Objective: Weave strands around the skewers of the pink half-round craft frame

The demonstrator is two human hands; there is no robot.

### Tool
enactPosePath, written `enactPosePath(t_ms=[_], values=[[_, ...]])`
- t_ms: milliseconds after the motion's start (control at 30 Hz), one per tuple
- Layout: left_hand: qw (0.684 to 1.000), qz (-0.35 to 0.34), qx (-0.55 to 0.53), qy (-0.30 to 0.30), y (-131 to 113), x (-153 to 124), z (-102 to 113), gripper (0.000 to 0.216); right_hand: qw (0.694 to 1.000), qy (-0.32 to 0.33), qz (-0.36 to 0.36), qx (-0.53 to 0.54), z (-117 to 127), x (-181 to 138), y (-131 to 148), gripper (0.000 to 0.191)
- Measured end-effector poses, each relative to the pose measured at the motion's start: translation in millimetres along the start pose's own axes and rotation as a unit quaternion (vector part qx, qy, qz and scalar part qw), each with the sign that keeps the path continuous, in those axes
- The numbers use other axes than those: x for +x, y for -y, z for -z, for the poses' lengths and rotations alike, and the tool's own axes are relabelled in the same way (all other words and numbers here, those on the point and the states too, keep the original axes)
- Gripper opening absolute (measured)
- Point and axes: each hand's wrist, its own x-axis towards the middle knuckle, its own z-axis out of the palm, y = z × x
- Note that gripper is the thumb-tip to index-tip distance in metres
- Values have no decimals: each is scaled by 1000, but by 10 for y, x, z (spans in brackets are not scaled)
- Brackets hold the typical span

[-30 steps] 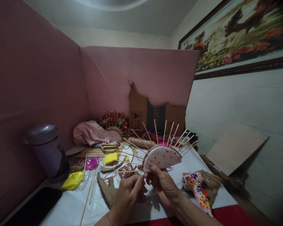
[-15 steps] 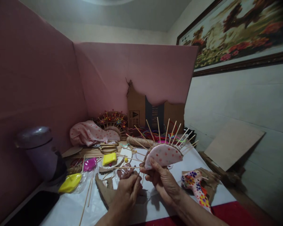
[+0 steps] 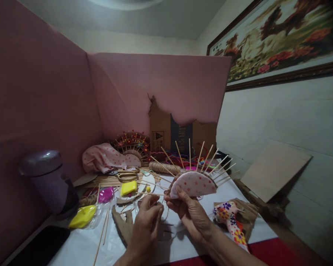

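Sticks [image 3: 189,155] barred the way above the grip of the right hand [image 3: 192,212]; below it, bare table [image 3: 178,244] gave room toward the left hand [image 3: 147,220]; flowered cloth [image 3: 233,220] obstructed its right.

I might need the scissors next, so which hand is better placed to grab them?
Probably your left hand: it's nearer the scissors, while your right hand grips the dotted half-circle.
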Motion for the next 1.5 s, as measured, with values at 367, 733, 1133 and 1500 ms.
enactPosePath(t_ms=[367,733,1133,1500], values=[[999,-3,-50,-20,76,51,31,23,999,-6,-21,28,11,20,25,26],[998,16,18,-58,10,12,64,20,998,19,-34,-42,53,12,0,34],[997,15,20,-70,-45,23,56,18,998,23,-26,-58,45,-5,-6,36],[996,30,-40,-71,-9,14,23,18,998,22,-57,-32,36,-32,-3,29]])
